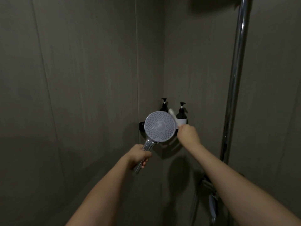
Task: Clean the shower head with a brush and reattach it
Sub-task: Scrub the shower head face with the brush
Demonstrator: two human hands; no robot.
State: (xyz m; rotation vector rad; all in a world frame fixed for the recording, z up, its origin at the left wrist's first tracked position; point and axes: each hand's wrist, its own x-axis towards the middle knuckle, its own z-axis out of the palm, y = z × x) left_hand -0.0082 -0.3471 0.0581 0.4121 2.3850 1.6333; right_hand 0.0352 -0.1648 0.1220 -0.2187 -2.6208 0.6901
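A round shower head with a pale nozzle face and a chrome handle is held up in front of the corner, its face turned toward me. My left hand is shut around the handle. My right hand grips a white brush, which sticks up past the right rim of the shower head and looks blurred. Whether the brush touches the nozzle face, I cannot tell.
Behind the shower head, a black corner shelf carries two dark pump bottles. A chrome riser pole runs up the right wall, with the mixer valve and hose low at the right. Grey tiled walls surround everything.
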